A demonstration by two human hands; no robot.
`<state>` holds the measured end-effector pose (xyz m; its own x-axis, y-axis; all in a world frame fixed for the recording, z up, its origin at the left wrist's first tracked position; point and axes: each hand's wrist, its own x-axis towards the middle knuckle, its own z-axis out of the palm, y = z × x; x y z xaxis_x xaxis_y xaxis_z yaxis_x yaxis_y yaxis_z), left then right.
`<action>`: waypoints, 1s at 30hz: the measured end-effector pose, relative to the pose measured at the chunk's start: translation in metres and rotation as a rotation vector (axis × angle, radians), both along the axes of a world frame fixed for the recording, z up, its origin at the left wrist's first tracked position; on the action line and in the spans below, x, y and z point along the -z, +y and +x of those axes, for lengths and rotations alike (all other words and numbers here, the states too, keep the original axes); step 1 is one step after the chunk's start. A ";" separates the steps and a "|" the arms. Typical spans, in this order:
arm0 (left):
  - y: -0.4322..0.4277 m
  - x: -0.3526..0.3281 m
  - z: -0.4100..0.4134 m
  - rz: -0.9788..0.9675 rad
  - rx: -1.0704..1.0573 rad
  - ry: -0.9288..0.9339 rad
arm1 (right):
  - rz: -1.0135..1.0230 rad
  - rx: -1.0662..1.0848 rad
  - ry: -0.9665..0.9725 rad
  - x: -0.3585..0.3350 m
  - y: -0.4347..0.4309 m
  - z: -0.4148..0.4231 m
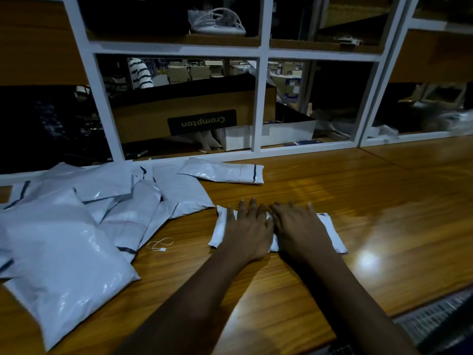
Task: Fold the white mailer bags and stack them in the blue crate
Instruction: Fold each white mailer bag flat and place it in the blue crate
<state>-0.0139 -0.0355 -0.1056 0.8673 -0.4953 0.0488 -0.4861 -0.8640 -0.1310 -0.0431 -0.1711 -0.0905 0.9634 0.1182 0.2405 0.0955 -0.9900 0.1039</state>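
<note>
1. Head view showed, at the far left, a pile of white mailer bags (pixel 76 226) lying loose on the wooden table (pixel 384 201), one overlapping another.
2. Just right of the pile lay a thin white string (pixel 160 245).
3. Behind it, a brown cardboard box (pixel 194 111) stood in the white shelf frame (pixel 263 55), and a single bag (pixel 225 171) lay alone near that frame.
4. The left hand (pixel 249 231) pressed flat, with fingers straight, on a flattened mailer bag (pixel 221 226) in the middle of the table.
5. The right hand (pixel 299 231), also flat and not grasping, pressed the right part of the same bag, just beside the left hand.
</note>
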 end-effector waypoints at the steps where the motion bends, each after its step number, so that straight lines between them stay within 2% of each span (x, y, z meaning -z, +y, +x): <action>1: 0.000 -0.001 -0.001 0.001 0.014 0.002 | -0.014 -0.039 0.044 -0.001 0.000 0.000; 7: 0.002 -0.003 0.002 -0.045 -0.030 0.088 | -0.068 -0.041 0.067 0.009 -0.006 0.009; 20: 0.026 -0.003 -0.003 -0.050 -0.085 0.162 | -0.065 0.153 0.100 0.010 -0.011 -0.003; 23: 0.029 -0.005 -0.004 -0.034 -0.046 0.159 | 0.013 0.168 0.149 0.007 -0.010 -0.001; 27: 0.056 -0.003 -0.005 0.047 0.001 0.104 | 0.168 0.272 0.036 0.001 -0.012 -0.008; 30: 0.065 -0.001 -0.010 0.080 -0.021 0.072 | 0.197 0.213 -0.042 -0.007 -0.012 -0.010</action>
<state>-0.0244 0.0292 -0.1043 0.8774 -0.4768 -0.0530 -0.4786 -0.8623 -0.1654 -0.0527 -0.1834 -0.0833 0.9504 -0.1386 0.2786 -0.1171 -0.9888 -0.0926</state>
